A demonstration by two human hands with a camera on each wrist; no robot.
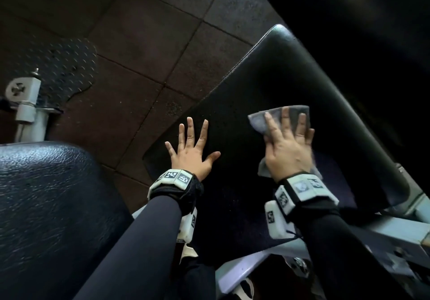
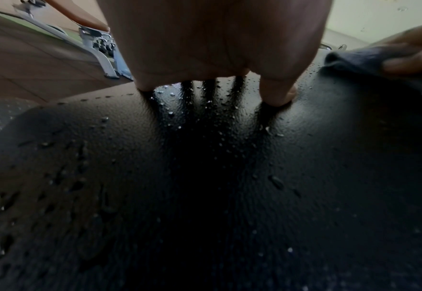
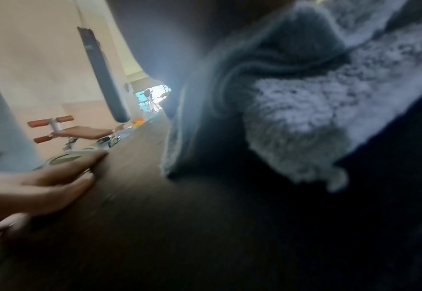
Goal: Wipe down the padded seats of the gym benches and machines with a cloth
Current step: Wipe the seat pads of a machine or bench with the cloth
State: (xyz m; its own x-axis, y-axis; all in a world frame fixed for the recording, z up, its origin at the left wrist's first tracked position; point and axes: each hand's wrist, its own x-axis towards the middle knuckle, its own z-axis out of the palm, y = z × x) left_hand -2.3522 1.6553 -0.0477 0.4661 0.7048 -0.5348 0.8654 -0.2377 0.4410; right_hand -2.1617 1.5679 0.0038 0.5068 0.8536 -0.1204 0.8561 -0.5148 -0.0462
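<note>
Mid-wipe: the right hand [image 1: 289,146], fingers flat, presses a grey cloth [image 1: 260,120] onto the black padded seat [image 1: 267,71] of a gym machine, gripping nothing. The left hand [image 1: 192,150] rests splayed on the same pad, just beside, holding nothing. Droplets [image 2: 170,94] bead the vinyl, so the next pass likely needs strokes toward the pad's left edge w/ the left hand lifted clear. Open pad lies ahead; frame metal [image 1: 395,230] borders bottom right.
</note>
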